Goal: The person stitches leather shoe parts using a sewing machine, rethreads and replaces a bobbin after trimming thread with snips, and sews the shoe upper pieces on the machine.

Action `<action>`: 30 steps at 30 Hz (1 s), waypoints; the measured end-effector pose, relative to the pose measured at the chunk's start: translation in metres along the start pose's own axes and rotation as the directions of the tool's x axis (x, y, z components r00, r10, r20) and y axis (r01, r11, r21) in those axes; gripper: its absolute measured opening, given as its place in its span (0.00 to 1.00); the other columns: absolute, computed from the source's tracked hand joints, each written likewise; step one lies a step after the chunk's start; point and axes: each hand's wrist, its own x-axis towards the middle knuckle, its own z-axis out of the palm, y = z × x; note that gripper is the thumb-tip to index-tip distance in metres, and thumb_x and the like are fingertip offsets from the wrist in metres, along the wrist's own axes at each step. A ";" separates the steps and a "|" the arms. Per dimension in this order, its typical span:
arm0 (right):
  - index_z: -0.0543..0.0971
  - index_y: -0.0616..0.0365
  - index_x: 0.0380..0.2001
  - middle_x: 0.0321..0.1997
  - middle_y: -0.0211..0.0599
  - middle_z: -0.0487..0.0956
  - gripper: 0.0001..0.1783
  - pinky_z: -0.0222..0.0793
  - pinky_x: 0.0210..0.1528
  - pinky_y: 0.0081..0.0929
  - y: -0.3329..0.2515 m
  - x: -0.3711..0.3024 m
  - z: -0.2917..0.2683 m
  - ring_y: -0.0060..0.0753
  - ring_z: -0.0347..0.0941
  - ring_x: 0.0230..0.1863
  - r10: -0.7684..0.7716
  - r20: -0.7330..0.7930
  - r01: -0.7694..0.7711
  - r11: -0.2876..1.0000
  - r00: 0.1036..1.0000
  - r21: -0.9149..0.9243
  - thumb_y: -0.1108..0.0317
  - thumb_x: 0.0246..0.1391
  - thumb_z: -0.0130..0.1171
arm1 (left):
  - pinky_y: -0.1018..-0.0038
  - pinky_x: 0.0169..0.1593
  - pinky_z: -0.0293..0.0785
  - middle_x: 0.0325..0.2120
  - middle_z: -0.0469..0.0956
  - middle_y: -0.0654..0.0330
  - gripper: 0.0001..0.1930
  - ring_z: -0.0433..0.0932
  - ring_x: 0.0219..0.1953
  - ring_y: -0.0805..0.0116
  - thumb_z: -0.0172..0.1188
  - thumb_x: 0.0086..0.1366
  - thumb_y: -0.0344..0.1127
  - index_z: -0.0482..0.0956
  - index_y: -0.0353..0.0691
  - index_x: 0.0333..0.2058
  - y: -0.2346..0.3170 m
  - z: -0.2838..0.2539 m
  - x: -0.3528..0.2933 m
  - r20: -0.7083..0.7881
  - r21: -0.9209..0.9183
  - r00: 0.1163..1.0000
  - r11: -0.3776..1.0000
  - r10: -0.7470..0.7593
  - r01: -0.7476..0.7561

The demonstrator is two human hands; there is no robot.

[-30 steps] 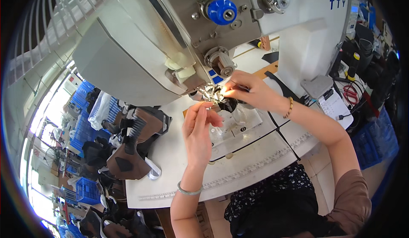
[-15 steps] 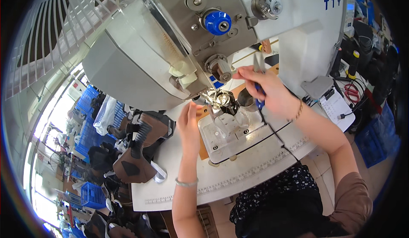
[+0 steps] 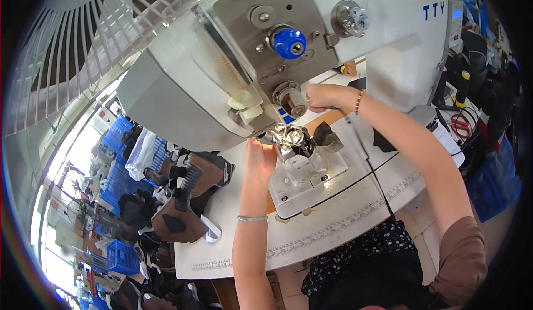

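Observation:
A large white sewing machine [image 3: 388,4] fills the upper view, with a lit needle area [image 3: 294,138] above its metal base plate [image 3: 302,185]. My left hand [image 3: 260,157] is beside the needle area on the left, fingers curled together; their tips and anything in them are hidden. My right hand [image 3: 328,96] is closed just right of the round metal roller [image 3: 291,100]. A black cord [image 3: 367,157] runs from it down to my lap. The cord was tied to blue-handled scissors earlier; the scissors themselves are now hidden in the hand. A dark curved piece [image 3: 326,138] stands right of the needle area.
Brown and black shoe pieces [image 3: 177,221] are piled left of the white table [image 3: 222,251], which has a ruler strip along its front edge. A blue tension knob [image 3: 290,43] sticks out above. Cables and a black-and-yellow tool [image 3: 462,88] lie at right, above a blue crate [image 3: 488,190].
My right hand has turned and moved up and slightly left, so the scissors' blade and blue handle no longer show. The left hand has shifted slightly right; the whole view has moved a little.

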 end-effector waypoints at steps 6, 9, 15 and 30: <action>0.77 0.62 0.24 0.09 0.26 0.66 0.18 0.43 0.12 0.15 0.034 -0.006 -0.033 0.12 0.49 0.08 0.242 0.166 -0.233 0.970 0.956 -0.075 0.58 0.54 0.47 | 0.73 0.31 0.71 0.38 0.73 0.59 0.14 0.73 0.34 0.65 0.36 0.64 0.36 0.66 0.39 0.45 0.000 0.017 0.001 -0.122 -0.231 0.984 0.968 -0.129 0.098; 0.76 0.67 0.29 0.21 0.36 0.76 0.16 0.61 0.22 0.18 -0.007 -0.021 -0.032 0.18 0.61 0.13 0.108 0.248 -0.172 0.952 0.963 0.253 0.64 0.53 0.45 | 0.73 0.32 0.71 0.38 0.73 0.59 0.14 0.73 0.34 0.66 0.36 0.65 0.37 0.66 0.39 0.44 -0.001 0.002 0.003 -0.130 -0.221 0.981 0.969 -0.141 0.110; 0.71 0.68 0.41 0.27 0.41 0.75 0.18 0.67 0.38 0.30 0.025 -0.055 0.014 0.40 0.71 0.27 -0.212 -0.339 -0.030 0.809 0.917 -0.587 0.64 0.53 0.50 | 0.73 0.32 0.71 0.34 0.74 0.59 0.12 0.74 0.31 0.66 0.39 0.64 0.36 0.68 0.39 0.40 -0.006 0.018 0.000 -0.306 -0.238 0.940 0.968 -0.154 0.081; 0.72 0.68 0.40 0.27 0.40 0.71 0.17 0.66 0.21 0.31 -0.038 -0.101 0.086 0.38 0.70 0.18 -0.488 -0.305 0.088 0.630 0.818 -0.771 0.62 0.55 0.50 | 0.71 0.37 0.72 0.35 0.75 0.57 0.13 0.75 0.34 0.65 0.39 0.64 0.35 0.69 0.35 0.39 -0.002 0.022 -0.007 -0.249 -0.250 0.957 0.964 -0.150 0.086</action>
